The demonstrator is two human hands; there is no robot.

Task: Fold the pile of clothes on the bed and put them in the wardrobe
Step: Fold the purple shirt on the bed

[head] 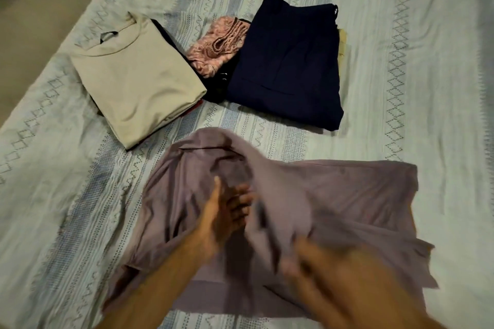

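Observation:
A mauve shirt (334, 195) lies spread and rumpled on the bed near me, its collar end toward the far left. My left hand (227, 211) is over its middle with straight fingers, blurred by motion. My right hand (302, 256) is badly blurred and seems to grip a raised fold of the shirt. Farther off lie a folded beige T-shirt (136, 80), a folded navy garment (288, 61) and a crumpled pink patterned piece (216, 43) between them.
The bed (414, 48) has a pale striped cover with diamond patterns. Its left edge runs diagonally, with a beige floor or step (32, 16) beyond. A tan item (343, 43) peeks out behind the navy garment, and dark clothes lie under the beige T-shirt.

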